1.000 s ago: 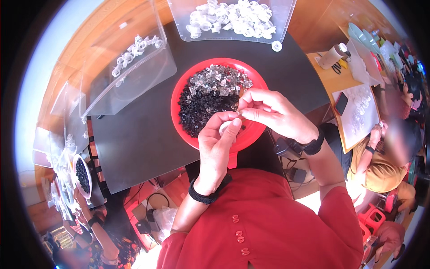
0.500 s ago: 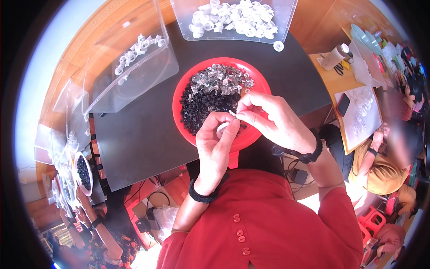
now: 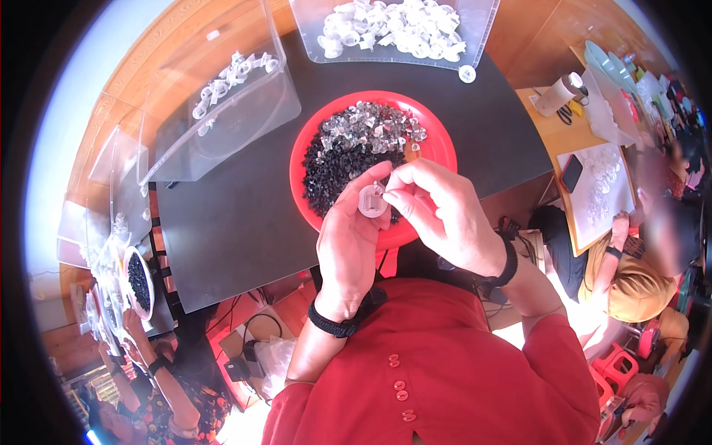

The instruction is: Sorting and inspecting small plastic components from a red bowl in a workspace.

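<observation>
My left hand (image 3: 345,248) is turned palm up over the near side of a red basin (image 3: 443,137). It holds a white round plastic part (image 3: 372,202) with a squarish recess facing up. From the right, my right hand (image 3: 452,219) reaches in with thumb and forefinger pinched together at the part's upper right edge. A small pale piece (image 3: 379,187) shows at those fingertips; its exact shape is too small to tell. Below the hands, the basin holds many black bits (image 3: 337,174) on the near left and clear plastic bits (image 3: 374,126) at the far side.
A clear bin of white round parts (image 3: 393,33) stands at the table's far edge, one loose white part (image 3: 466,73) beside it. At left is another clear bin (image 3: 245,126). A side table (image 3: 545,133) at right holds a bottle (image 3: 558,95) and phone (image 3: 571,173). Other people work on both sides.
My left hand has rolled open, so the round part's recessed face now shows upward. My right hand has shifted slightly down and left, its pinch staying at the part's edge.
</observation>
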`<state>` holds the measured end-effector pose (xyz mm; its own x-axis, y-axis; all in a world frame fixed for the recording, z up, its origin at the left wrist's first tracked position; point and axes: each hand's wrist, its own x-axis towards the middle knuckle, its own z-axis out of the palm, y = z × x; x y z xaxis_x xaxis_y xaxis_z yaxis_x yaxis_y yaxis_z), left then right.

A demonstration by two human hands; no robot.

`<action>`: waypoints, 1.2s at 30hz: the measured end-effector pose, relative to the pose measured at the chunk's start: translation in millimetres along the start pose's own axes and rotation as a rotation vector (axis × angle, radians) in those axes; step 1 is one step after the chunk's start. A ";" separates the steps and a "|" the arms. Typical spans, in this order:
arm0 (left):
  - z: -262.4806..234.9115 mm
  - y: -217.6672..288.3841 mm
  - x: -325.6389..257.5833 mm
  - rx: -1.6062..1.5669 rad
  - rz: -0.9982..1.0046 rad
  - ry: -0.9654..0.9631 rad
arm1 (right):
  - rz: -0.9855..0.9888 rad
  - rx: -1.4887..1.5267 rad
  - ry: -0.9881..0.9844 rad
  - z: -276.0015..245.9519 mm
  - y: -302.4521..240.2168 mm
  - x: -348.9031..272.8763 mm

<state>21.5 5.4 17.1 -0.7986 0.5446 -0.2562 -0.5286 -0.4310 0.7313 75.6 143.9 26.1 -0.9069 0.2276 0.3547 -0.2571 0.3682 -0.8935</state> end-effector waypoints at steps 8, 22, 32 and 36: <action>-6.1 -3.7 -0.5 -0.053 0.033 -0.138 | -0.207 -0.399 -0.023 2.4 -0.1 -2.3; -17.0 -14.2 2.1 -0.041 0.156 -0.073 | -0.362 -0.761 -0.106 -0.6 -4.7 -13.8; -15.6 -21.3 4.5 -0.086 0.138 -0.186 | 0.029 0.112 0.146 15.0 14.6 -14.7; -14.9 -20.7 2.5 -0.003 0.159 -0.206 | 0.165 0.397 0.231 22.2 18.2 -15.0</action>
<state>26.2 5.0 -8.1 -0.7964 0.6048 -0.0038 -0.4023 -0.5251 0.7499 77.1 127.2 -1.5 -0.8601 0.4644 0.2110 -0.2642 -0.0517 -0.9631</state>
